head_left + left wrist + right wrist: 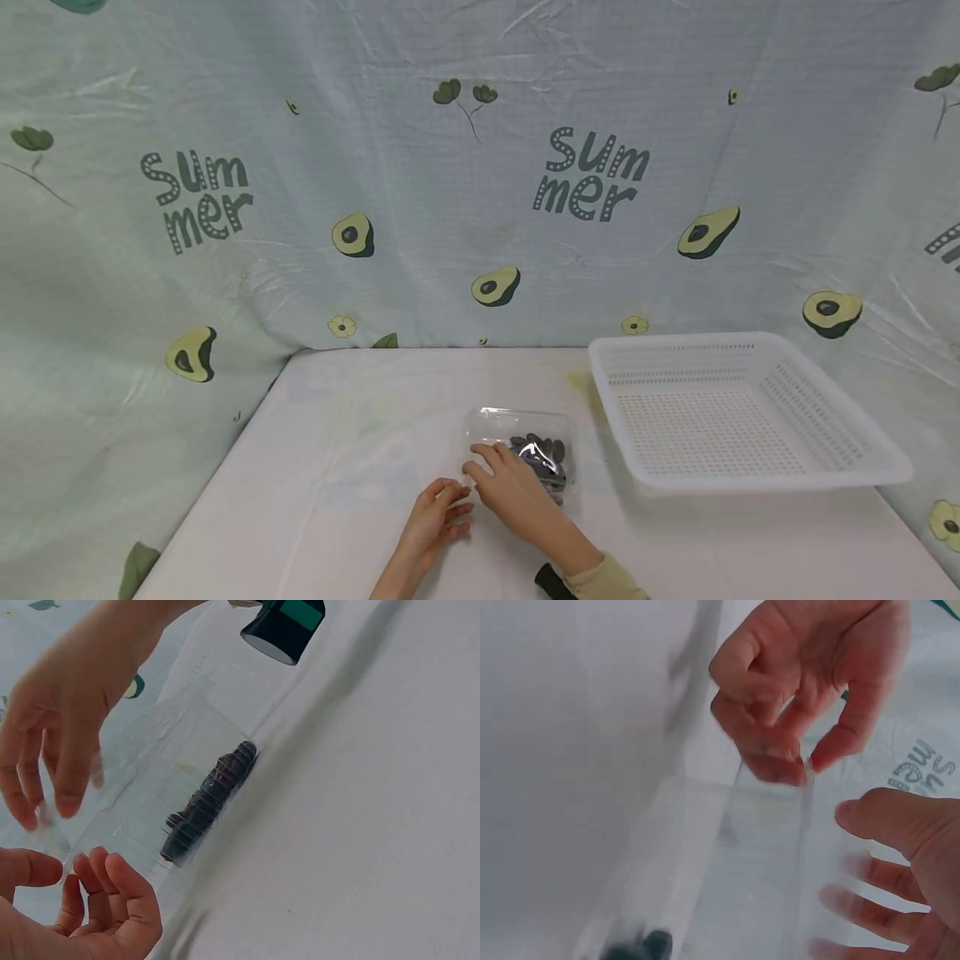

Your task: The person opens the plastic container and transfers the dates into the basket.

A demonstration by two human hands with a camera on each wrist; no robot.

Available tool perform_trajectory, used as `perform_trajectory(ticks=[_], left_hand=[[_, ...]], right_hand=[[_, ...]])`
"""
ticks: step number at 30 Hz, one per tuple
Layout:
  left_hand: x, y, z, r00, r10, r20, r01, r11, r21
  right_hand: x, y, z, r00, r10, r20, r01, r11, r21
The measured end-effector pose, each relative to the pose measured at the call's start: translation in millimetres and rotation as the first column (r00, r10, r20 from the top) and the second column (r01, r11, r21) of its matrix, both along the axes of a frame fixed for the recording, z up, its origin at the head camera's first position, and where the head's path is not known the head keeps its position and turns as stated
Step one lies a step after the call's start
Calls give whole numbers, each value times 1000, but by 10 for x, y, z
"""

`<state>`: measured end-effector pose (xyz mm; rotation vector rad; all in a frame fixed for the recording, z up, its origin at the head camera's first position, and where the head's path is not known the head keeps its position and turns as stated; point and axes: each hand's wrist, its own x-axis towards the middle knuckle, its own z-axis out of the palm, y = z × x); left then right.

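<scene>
A clear plastic box (495, 422) lies on the white table, with dark oblong fruits (551, 452) gathered toward its right side. In the left wrist view the fruits (210, 799) show through the see-through wall. My left hand (431, 525) is at the near left corner of the box; its thumb and forefinger pinch the thin edge, the other fingers curled loosely. Above the box's left part reaches my right hand (517, 496), covering some of the fruits in the head view. Its fingers are spread and bent a little, with nothing held, as the right wrist view shows.
A white perforated plastic basket (765, 482) stands on the right side of the table (352, 467). Behind the table hangs a pale curtain (420, 167) printed with avocados and lettering. A black cylinder with a green patch (289, 626) sits at my right wrist.
</scene>
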<state>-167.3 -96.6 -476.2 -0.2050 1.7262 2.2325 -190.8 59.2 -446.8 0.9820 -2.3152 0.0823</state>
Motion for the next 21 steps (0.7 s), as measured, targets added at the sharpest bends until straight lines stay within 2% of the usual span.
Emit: perform_trajectory(ticks=[6,10,16,21], left_hand=[[22,17,31,1000,16,-2,-16,999,-28],[28,24,53,1000,25,4,-25,998,-53],[36,25,84,999,32,10,-31,997,-70],[72,30,69,1000,17,-3,-17,999,-34]], right_hand=[[64,340,1,996,10,85,-12,1000,26],[95,554,-43,994,17,105,-20,999,29],[103,785,-56,997,62,51,-61,998,-26],[91,975,-58,994,113,5,-112,990,-83]])
